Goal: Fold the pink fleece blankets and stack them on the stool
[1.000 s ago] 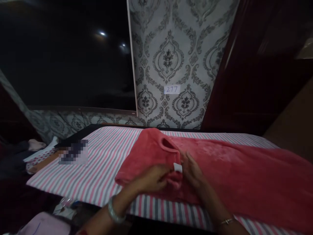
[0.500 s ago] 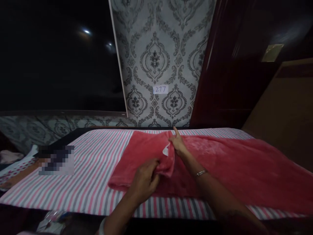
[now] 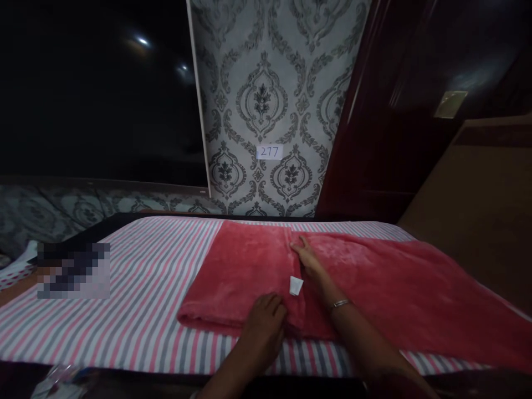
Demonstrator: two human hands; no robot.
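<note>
A red plush blanket (image 3: 399, 282) lies lengthwise over the striped cloth. Its left end is folded over in a flat, layered panel, with a white tag (image 3: 296, 286) at the panel's right edge. My left hand (image 3: 264, 324) is at the near corner of this panel, fingers bent over the fabric and closed on it; the thumb is mostly hidden. Farther back, my right hand (image 3: 308, 259) touches the panel's right edge with its fingers apart, lying on the fabric. A bracelet (image 3: 341, 303) circles the right wrist.
The pink, grey and white striped cloth (image 3: 137, 293) covers the table. Behind it are patterned wallpaper (image 3: 261, 105) with a paper marked 277 (image 3: 270, 152), and a dark screen (image 3: 100, 100). A brown board (image 3: 474, 205) leans at the right. A pixelated patch covers something at left.
The folded panel's near corner, bunched and lifted before, now lies flat toward the front right. My left hand moved right with it. My right hand came slightly nearer, and the tag shows fully.
</note>
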